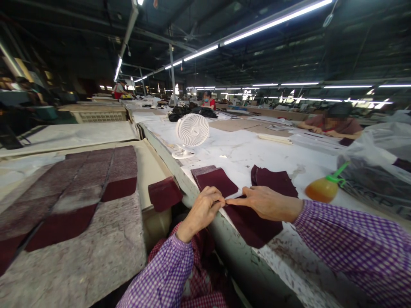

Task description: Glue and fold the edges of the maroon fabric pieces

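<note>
A maroon fabric piece (257,224) lies at the near edge of the white-covered table, one corner reaching over it. My left hand (204,209) pinches this corner between thumb and fingertips. From the other side my right hand (268,203) meets it, index finger stretched along the edge and its tip against the same corner; its lower fingers are partly hidden. Behind my left hand rests a small maroon stack (218,179), its top layers fanned. Another maroon stack (276,179) is just beyond my right hand.
A white clip fan (192,130) stands on the table. Right of my hands are an orange glue bottle (323,188) with a green nozzle and a clear plastic bag (382,167). Left, a grey board (109,239) bears maroon pieces. A co-worker (337,122) sits across the table.
</note>
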`<action>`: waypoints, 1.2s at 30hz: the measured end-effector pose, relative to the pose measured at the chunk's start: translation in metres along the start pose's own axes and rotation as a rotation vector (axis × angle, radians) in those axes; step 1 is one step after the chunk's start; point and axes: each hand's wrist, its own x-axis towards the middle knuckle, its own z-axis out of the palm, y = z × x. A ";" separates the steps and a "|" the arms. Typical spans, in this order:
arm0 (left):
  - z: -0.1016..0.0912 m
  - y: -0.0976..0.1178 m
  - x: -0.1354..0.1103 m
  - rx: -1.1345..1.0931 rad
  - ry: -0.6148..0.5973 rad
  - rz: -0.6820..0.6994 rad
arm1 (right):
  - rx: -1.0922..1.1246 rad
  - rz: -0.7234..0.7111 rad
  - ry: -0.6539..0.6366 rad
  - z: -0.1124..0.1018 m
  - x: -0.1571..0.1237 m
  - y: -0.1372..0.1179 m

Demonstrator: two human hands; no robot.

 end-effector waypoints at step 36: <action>-0.006 -0.024 0.045 -0.006 0.206 -0.464 | 0.213 0.725 0.278 0.059 -0.050 0.121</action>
